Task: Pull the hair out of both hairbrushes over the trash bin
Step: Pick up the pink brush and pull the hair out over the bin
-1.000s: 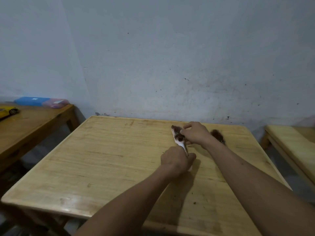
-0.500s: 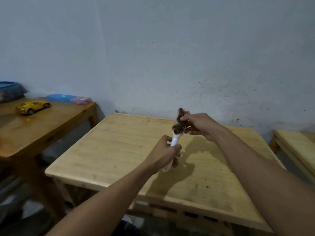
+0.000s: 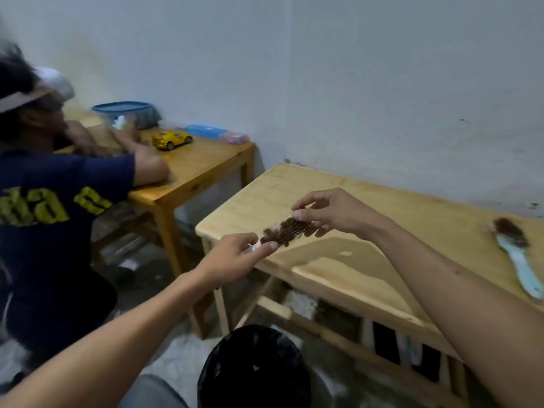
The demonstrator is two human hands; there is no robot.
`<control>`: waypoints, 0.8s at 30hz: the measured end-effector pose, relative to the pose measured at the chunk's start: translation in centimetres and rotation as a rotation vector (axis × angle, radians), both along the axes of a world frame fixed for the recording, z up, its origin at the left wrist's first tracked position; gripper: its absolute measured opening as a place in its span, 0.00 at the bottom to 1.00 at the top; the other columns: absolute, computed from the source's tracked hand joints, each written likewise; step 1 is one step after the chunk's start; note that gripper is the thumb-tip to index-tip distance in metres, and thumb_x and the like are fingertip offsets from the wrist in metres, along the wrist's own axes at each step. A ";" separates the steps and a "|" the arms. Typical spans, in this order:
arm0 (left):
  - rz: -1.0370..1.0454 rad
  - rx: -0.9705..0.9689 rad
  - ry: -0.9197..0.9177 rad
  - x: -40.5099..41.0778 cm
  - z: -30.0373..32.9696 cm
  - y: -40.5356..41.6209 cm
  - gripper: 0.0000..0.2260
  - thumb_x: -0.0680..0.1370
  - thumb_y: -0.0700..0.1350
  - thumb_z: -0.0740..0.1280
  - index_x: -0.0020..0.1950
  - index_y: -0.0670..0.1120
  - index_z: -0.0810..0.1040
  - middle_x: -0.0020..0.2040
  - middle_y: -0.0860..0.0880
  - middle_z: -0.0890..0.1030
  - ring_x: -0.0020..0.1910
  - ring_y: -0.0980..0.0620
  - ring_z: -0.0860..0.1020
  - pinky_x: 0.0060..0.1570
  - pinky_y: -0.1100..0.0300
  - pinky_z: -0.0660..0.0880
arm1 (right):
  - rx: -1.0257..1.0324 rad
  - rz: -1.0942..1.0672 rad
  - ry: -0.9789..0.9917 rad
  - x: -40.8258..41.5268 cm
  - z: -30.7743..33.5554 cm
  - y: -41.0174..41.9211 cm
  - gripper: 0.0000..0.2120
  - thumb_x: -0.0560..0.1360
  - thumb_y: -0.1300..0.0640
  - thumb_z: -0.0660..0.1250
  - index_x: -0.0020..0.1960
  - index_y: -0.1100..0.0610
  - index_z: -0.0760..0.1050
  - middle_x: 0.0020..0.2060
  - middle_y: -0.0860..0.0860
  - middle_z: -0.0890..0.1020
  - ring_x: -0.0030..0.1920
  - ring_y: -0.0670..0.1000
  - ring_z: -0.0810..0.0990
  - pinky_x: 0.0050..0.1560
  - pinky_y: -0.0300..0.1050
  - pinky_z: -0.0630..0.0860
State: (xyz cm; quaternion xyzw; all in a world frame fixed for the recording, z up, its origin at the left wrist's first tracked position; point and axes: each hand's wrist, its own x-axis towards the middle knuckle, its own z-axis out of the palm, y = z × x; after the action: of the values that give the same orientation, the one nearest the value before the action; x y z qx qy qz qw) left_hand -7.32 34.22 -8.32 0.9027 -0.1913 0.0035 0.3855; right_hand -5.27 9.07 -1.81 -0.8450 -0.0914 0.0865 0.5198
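A white hairbrush [image 3: 284, 231] clogged with brown hair is held in the air at the left corner of the light wooden table [image 3: 368, 231]. My left hand [image 3: 235, 257] grips its handle. My right hand [image 3: 329, 213] pinches the far end of the brush head, fingers on the hair. A trash bin lined with a black bag [image 3: 254, 368] stands on the floor below and slightly toward me. A second hairbrush [image 3: 516, 250], pale blue and also full of brown hair, lies on the table at the right.
Another person in a dark blue shirt [image 3: 53, 219] sits at the left beside a darker wooden table [image 3: 200, 169]. On it are a yellow toy car [image 3: 170, 139], a blue box [image 3: 206, 131] and a blue-rimmed bowl [image 3: 126, 111].
The brush has been lifted off the table and carried left past its corner, above the bin. My view has swung left and down, bringing the bin and the other person into sight.
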 end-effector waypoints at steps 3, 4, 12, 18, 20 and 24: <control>0.005 0.037 -0.007 -0.6 -1.3 4.4 0.19 0.77 0.65 0.67 0.42 0.50 0.82 0.34 0.55 0.81 0.33 0.58 0.77 0.35 0.57 0.70 | -0.060 0.093 -0.005 0.0 -1.0 3.2 0.12 0.73 0.53 0.78 0.55 0.55 0.86 0.43 0.57 0.89 0.39 0.53 0.86 0.41 0.45 0.81; 0.004 0.044 -0.005 -0.8 -1.9 5.7 0.19 0.76 0.65 0.67 0.46 0.50 0.84 0.38 0.54 0.84 0.37 0.56 0.80 0.39 0.54 0.74 | -0.086 0.121 -0.009 0.0 -1.3 4.1 0.12 0.73 0.52 0.78 0.54 0.55 0.87 0.43 0.57 0.89 0.40 0.52 0.86 0.41 0.44 0.82; 0.089 0.198 -0.008 -3.9 -7.1 11.3 0.19 0.75 0.69 0.65 0.39 0.55 0.78 0.28 0.54 0.75 0.27 0.56 0.72 0.30 0.59 0.65 | -0.382 0.213 -0.127 -1.3 -5.9 10.6 0.06 0.71 0.53 0.80 0.47 0.51 0.89 0.38 0.50 0.89 0.42 0.48 0.86 0.46 0.43 0.82; 0.160 0.373 -0.085 -5.6 -10.1 13.2 0.28 0.72 0.76 0.58 0.43 0.53 0.81 0.26 0.52 0.76 0.25 0.55 0.73 0.26 0.63 0.64 | -0.467 0.147 -0.203 -3.3 -10.7 13.2 0.08 0.76 0.53 0.75 0.53 0.54 0.88 0.46 0.49 0.88 0.48 0.47 0.82 0.51 0.40 0.72; 0.159 0.456 -0.085 -6.2 -11.2 13.3 0.30 0.70 0.79 0.55 0.42 0.54 0.79 0.25 0.52 0.74 0.23 0.55 0.72 0.25 0.63 0.64 | -0.461 0.144 -0.171 -4.0 -12.8 13.3 0.08 0.78 0.55 0.73 0.53 0.55 0.88 0.47 0.50 0.88 0.49 0.48 0.83 0.52 0.39 0.72; 0.154 0.543 -0.055 -6.8 -13.4 12.9 0.38 0.67 0.83 0.47 0.46 0.56 0.80 0.29 0.51 0.79 0.26 0.54 0.77 0.28 0.54 0.77 | -0.467 0.083 -0.148 -4.7 -16.9 13.3 0.07 0.79 0.56 0.70 0.49 0.56 0.87 0.44 0.51 0.88 0.46 0.48 0.84 0.52 0.43 0.78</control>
State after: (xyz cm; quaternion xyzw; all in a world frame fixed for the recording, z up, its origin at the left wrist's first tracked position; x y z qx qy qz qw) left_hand -14.09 47.13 -21.73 0.9843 -0.1266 0.0058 0.1226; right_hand -9.97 22.35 -18.68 -0.9417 -0.1412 0.0644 0.2986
